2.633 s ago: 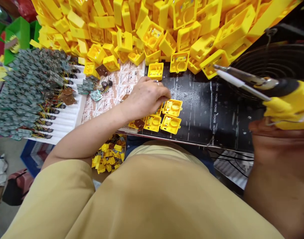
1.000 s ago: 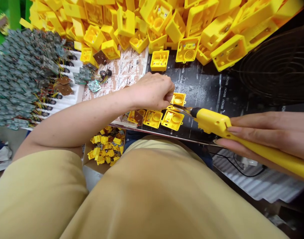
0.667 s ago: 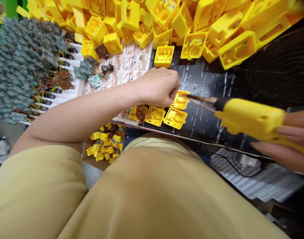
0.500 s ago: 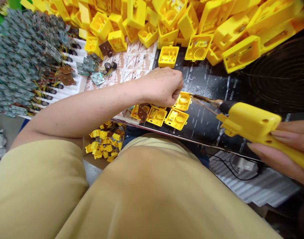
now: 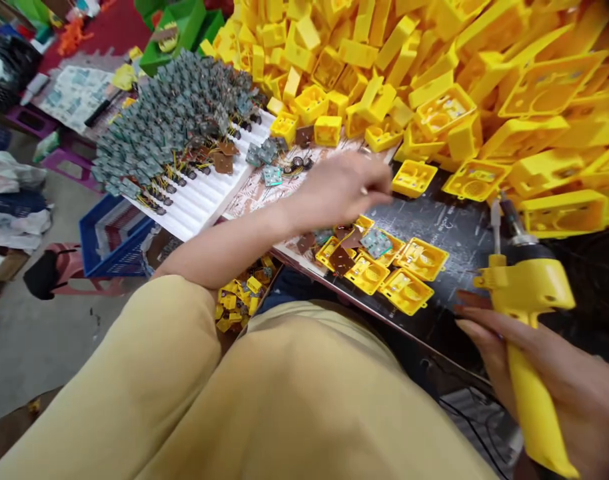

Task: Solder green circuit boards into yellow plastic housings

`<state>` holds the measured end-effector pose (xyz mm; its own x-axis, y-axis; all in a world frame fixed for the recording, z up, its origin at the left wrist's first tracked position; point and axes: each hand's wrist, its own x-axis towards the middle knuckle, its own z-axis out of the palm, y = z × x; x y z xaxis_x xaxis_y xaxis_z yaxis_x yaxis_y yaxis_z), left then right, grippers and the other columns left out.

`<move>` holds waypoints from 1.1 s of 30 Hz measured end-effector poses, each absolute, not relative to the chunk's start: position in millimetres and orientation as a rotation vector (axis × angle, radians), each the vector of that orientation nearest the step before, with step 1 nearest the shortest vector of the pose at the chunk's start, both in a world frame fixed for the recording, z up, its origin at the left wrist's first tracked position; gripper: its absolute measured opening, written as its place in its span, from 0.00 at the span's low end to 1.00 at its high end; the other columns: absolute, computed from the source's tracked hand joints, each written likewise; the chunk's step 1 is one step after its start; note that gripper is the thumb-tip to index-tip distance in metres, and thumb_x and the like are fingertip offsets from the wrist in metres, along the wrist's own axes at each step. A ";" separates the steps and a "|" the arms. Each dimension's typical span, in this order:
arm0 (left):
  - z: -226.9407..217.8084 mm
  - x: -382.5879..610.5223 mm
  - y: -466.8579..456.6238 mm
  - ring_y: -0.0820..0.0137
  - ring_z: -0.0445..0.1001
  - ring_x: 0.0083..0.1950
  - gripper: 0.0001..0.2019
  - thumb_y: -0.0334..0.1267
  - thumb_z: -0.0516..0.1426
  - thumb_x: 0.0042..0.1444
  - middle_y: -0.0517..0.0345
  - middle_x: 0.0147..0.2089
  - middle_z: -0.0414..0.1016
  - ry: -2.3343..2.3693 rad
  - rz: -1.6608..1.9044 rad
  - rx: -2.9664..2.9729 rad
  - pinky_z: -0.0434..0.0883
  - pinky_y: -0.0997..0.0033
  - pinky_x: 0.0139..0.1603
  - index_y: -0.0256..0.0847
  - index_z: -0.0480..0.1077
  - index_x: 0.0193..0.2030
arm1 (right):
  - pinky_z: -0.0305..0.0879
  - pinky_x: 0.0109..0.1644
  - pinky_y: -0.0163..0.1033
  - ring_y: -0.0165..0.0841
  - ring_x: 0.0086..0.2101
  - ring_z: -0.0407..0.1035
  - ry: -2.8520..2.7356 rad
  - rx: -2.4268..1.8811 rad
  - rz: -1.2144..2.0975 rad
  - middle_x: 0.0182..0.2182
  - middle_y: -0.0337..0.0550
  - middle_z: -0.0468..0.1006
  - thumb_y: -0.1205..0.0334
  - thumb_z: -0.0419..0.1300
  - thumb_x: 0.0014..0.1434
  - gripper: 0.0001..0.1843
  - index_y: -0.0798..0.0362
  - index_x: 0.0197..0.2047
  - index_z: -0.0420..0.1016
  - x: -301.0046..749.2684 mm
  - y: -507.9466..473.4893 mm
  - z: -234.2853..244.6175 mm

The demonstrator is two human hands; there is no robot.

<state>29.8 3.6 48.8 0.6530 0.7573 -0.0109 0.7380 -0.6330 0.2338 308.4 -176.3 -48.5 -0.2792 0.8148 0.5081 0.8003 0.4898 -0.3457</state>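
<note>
- The left hand (image 5: 352, 183) is over the desk (image 5: 457, 233), between the pile of yellow cases (image 5: 359, 55) and a small group of open cases (image 5: 423, 260). It is blurred, its fingers bent; I cannot tell whether they grip anything.
- The right hand (image 5: 567, 373) grasps a yellow soldering gun (image 5: 529, 287) by its handle, at the right of the desk.
- The gun's metal tip points up and away from the body, close to the near edge of the pile; whether it touches a case there I cannot tell.
- The grouped cases lie close together near the front edge of the desk, hollow sides up.
- A green board (image 5: 376, 243) lies on the group, and brown boards (image 5: 342, 261) rest on cases at its left end.
- Just beyond the left forearm are black round parts (image 5: 299, 162) with wires, next to a light green board (image 5: 272, 176).
- Farther left, a white ridged sheet (image 5: 189, 217) bears a dense mass of grey boards (image 5: 177, 123) with yellow and red wires.
- A green bin (image 5: 182, 30) stands behind that mass.
- Below the desk are a blue basket (image 5: 115, 237) and a heap of small yellow parts (image 5: 237, 297).
</note>
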 end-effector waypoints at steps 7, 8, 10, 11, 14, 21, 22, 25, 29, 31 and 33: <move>37.2 -59.9 38.3 0.62 0.81 0.55 0.15 0.38 0.57 0.63 0.51 0.53 0.83 1.284 -0.073 2.506 0.72 0.59 0.62 0.40 0.81 0.52 | 0.77 0.56 0.49 0.46 0.51 0.78 -2.002 -1.213 0.194 0.57 0.45 0.78 0.51 0.76 0.56 0.42 0.43 0.70 0.67 290.1 -174.9 -56.4; 33.4 -61.0 35.5 0.61 0.79 0.58 0.16 0.40 0.58 0.63 0.49 0.57 0.82 1.190 -0.064 2.505 0.71 0.59 0.64 0.41 0.79 0.55 | 0.77 0.55 0.52 0.48 0.52 0.77 -1.993 -1.233 0.210 0.57 0.46 0.78 0.50 0.76 0.55 0.43 0.42 0.70 0.66 288.2 -174.6 -57.8; 26.1 -57.8 28.0 0.60 0.77 0.62 0.19 0.42 0.61 0.62 0.48 0.62 0.78 1.021 -0.036 2.529 0.70 0.58 0.66 0.41 0.77 0.58 | 0.76 0.51 0.57 0.53 0.53 0.76 -1.994 -1.276 0.184 0.56 0.49 0.78 0.48 0.75 0.57 0.43 0.42 0.71 0.64 283.3 -173.8 -59.3; 23.0 -55.0 24.5 0.59 0.76 0.62 0.17 0.42 0.62 0.61 0.47 0.62 0.77 0.991 -0.027 2.552 0.70 0.57 0.67 0.41 0.78 0.56 | 0.76 0.49 0.58 0.56 0.53 0.76 -2.008 -1.284 0.158 0.54 0.50 0.79 0.47 0.74 0.58 0.43 0.43 0.71 0.64 280.3 -173.1 -59.6; 18.9 -47.6 17.1 0.58 0.77 0.59 0.09 0.39 0.61 0.60 0.48 0.58 0.78 1.094 0.023 2.616 0.71 0.55 0.63 0.40 0.78 0.45 | 0.75 0.43 0.56 0.55 0.49 0.77 -2.032 -1.282 0.085 0.48 0.51 0.80 0.49 0.74 0.59 0.40 0.46 0.69 0.65 272.0 -170.4 -61.5; 33.8 -43.4 12.8 0.73 0.76 0.32 0.07 0.40 0.61 0.60 0.62 0.30 0.77 1.119 0.293 2.256 0.72 0.71 0.39 0.39 0.75 0.41 | 0.78 0.51 0.47 0.45 0.53 0.77 -1.962 -1.264 0.166 0.58 0.50 0.77 0.57 0.75 0.59 0.36 0.49 0.67 0.66 270.2 -170.6 -75.7; 34.6 -43.3 13.4 0.74 0.76 0.30 0.09 0.40 0.60 0.61 0.63 0.28 0.76 1.113 0.306 2.146 0.71 0.71 0.36 0.39 0.75 0.45 | 0.78 0.52 0.46 0.45 0.54 0.76 -1.956 -1.258 0.171 0.58 0.50 0.77 0.57 0.75 0.59 0.37 0.50 0.67 0.66 270.1 -170.4 -76.5; 34.9 -42.4 15.9 0.73 0.79 0.29 0.15 0.37 0.55 0.65 0.61 0.29 0.78 1.037 0.265 1.865 0.73 0.71 0.33 0.40 0.75 0.56 | 0.79 0.54 0.46 0.44 0.53 0.77 -1.938 -1.245 0.132 0.59 0.50 0.76 0.59 0.75 0.59 0.38 0.50 0.68 0.65 264.8 -165.7 -74.9; 41.3 -33.2 14.2 0.68 0.84 0.39 0.18 0.35 0.49 0.65 0.53 0.40 0.84 0.851 0.224 1.549 0.79 0.67 0.36 0.40 0.78 0.54 | 0.80 0.49 0.43 0.43 0.49 0.79 -1.913 -1.263 0.025 0.56 0.50 0.78 0.61 0.74 0.60 0.36 0.48 0.67 0.66 249.8 -151.5 -68.2; 47.1 -24.0 9.0 0.66 0.85 0.45 0.17 0.33 0.50 0.64 0.53 0.45 0.85 0.790 0.257 1.393 0.81 0.64 0.42 0.39 0.79 0.51 | 0.80 0.46 0.41 0.43 0.46 0.80 -1.913 -1.275 -0.005 0.53 0.49 0.80 0.61 0.74 0.59 0.34 0.47 0.65 0.68 245.3 -146.5 -64.2; 51.4 -13.5 0.3 0.65 0.85 0.51 0.16 0.31 0.51 0.63 0.54 0.48 0.85 0.776 0.264 1.273 0.82 0.62 0.49 0.39 0.80 0.48 | 0.81 0.47 0.43 0.44 0.46 0.80 -1.905 -1.284 0.008 0.52 0.50 0.80 0.59 0.75 0.58 0.33 0.47 0.64 0.69 244.5 -146.4 -58.4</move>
